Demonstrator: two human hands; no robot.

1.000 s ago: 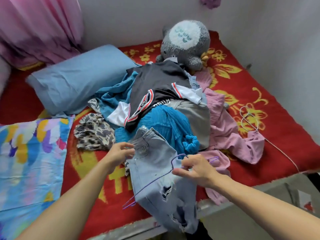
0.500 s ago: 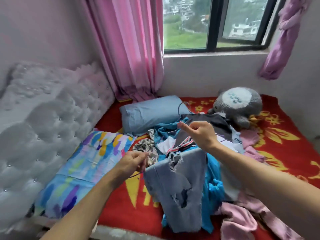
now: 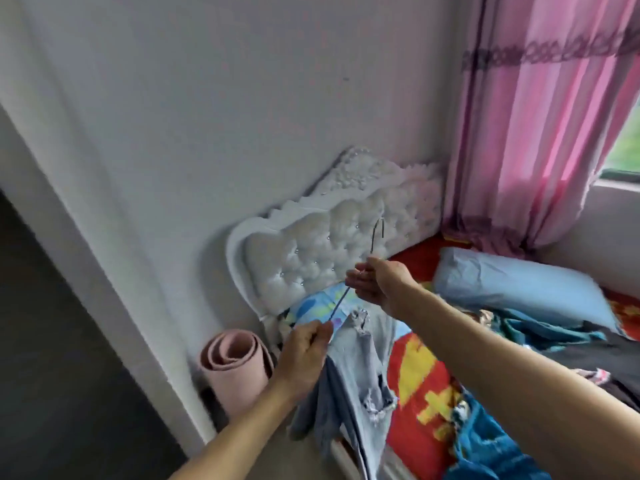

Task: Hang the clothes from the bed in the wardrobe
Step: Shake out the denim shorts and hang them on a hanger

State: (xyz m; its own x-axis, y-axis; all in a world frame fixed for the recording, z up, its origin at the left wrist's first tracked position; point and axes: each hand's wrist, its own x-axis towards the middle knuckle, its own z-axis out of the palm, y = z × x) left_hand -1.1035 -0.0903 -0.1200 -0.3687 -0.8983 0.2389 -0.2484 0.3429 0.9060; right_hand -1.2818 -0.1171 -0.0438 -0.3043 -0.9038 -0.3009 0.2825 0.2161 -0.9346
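Observation:
Pale ripped jeans (image 3: 360,368) hang from a thin purple wire hanger (image 3: 341,301) held up in front of me. My right hand (image 3: 377,282) grips the hanger at its neck, the metal hook (image 3: 379,230) sticking up above the fist. My left hand (image 3: 304,355) pinches the hanger's lower left end together with the jeans' edge. More clothes, teal (image 3: 495,441) and dark grey (image 3: 588,355), lie in a pile on the red bed cover (image 3: 419,372) at the right. No wardrobe is in view.
A white tufted headboard (image 3: 322,251) stands against the wall. A rolled pink mat (image 3: 235,365) stands on the floor beside it. A blue pillow (image 3: 519,285) lies under pink curtains (image 3: 540,116). A dark opening (image 3: 52,358) is at the lower left.
The view has swung left from the bed and window to the wall and headboard. Both hands have lifted the jeans on the hanger off the pile and carried them left.

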